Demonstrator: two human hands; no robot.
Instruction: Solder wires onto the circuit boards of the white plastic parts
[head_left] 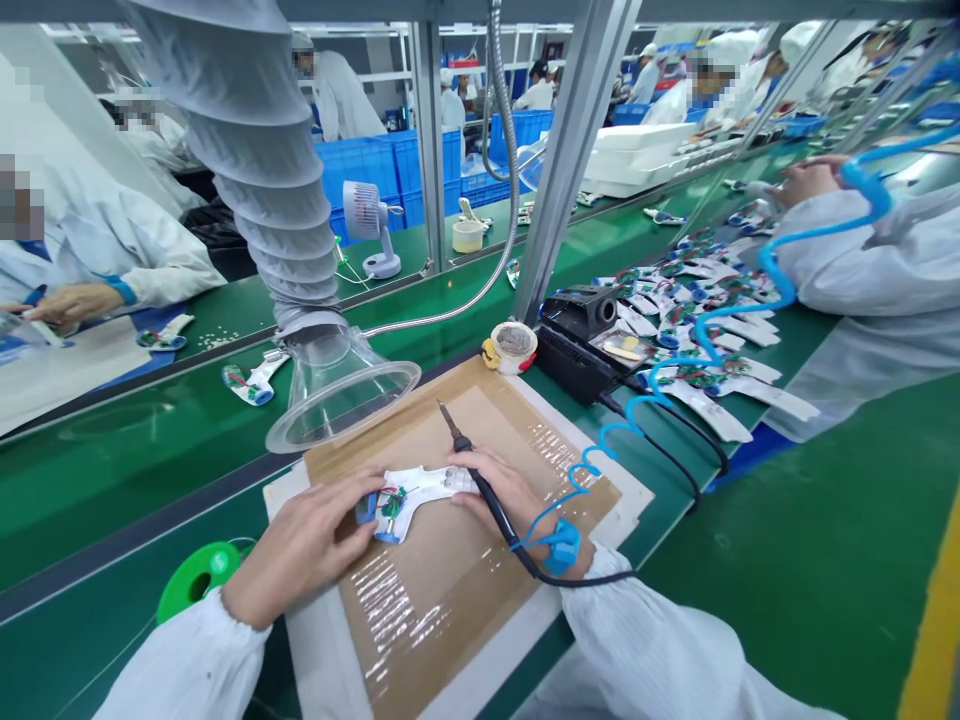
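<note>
The left hand [300,545] is clamped on a white circuit board [424,492], holding it on a brown mat [457,590] on the green surface [112,520]. The right hand [499,490] grips a soldering iron [501,535], its tip just above the board, not touching. A clear fume hood [337,390] hangs beyond the mat.

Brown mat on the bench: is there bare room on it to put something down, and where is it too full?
Yes, the brown mat is bare below the left hand and the right hand with its soldering iron. The green bench is also bare between the mat and the yellow stripe. It's crowded past the black soldering station, where white boards lie heaped.
</note>
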